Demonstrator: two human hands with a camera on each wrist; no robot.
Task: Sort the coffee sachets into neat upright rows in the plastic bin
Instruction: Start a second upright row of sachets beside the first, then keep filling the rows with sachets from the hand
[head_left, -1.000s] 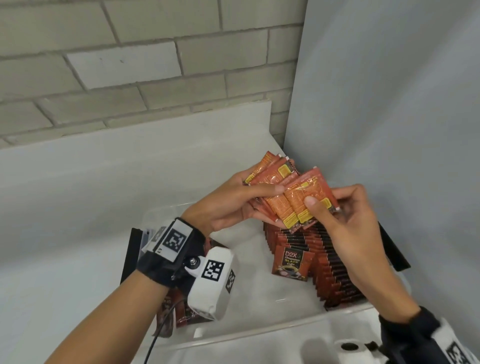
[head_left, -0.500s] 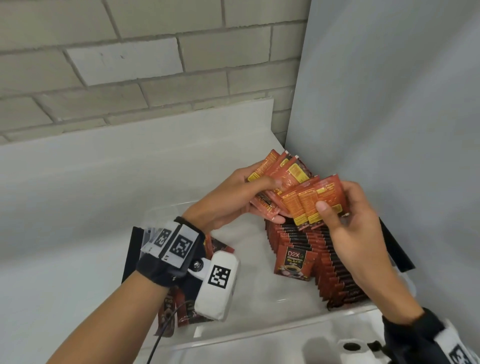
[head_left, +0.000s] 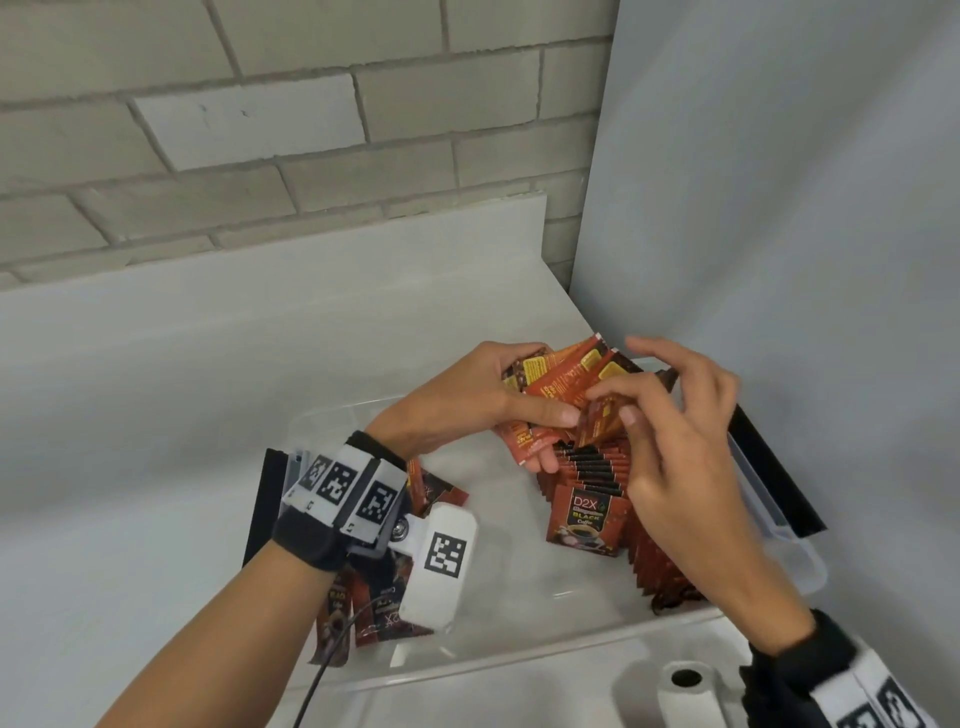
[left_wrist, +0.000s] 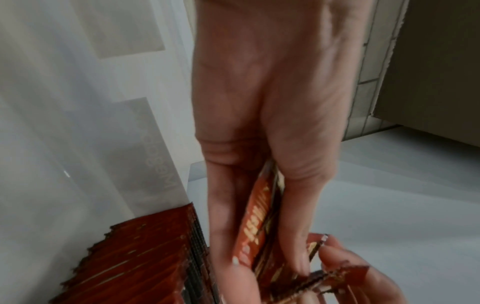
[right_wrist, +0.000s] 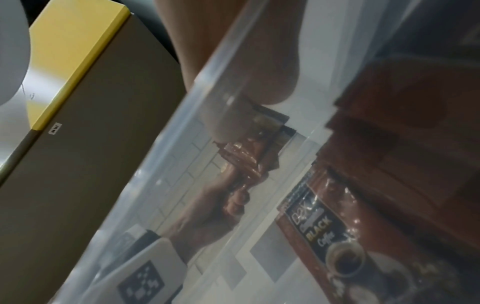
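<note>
My left hand (head_left: 556, 439) grips a fanned bundle of red-orange coffee sachets (head_left: 561, 379) just above the clear plastic bin (head_left: 519, 670). The right hand (head_left: 610, 408) meets the bundle from the right, thumb and index pinching one dark red sachet (head_left: 605, 426), the other fingers spread. In the left wrist view the bundle (left_wrist: 255, 226) sits between my fingers, and the right hand's fingertips (left_wrist: 345, 261) hold a sachet's edge. A row of upright sachets (head_left: 597, 467) fills the bin's right side, fronted by a D2X Black Coffee sachet (head_left: 584, 519). Several loose sachets (head_left: 379, 608) lie flat at the left.
The bin stands on a white counter in a corner, between a brick wall (head_left: 311, 156) and a grey panel (head_left: 779, 208). Black clips (head_left: 779, 483) flank its sides. The bin's middle floor (head_left: 509, 571) is bare. A yellow-edged box (right_wrist: 78, 51) shows in the right wrist view.
Both hands came down closer to the bin. The right hand, which held a pair of sachets beside the bundle, now has its fingers spread and pinches one sachet at the bundle.
</note>
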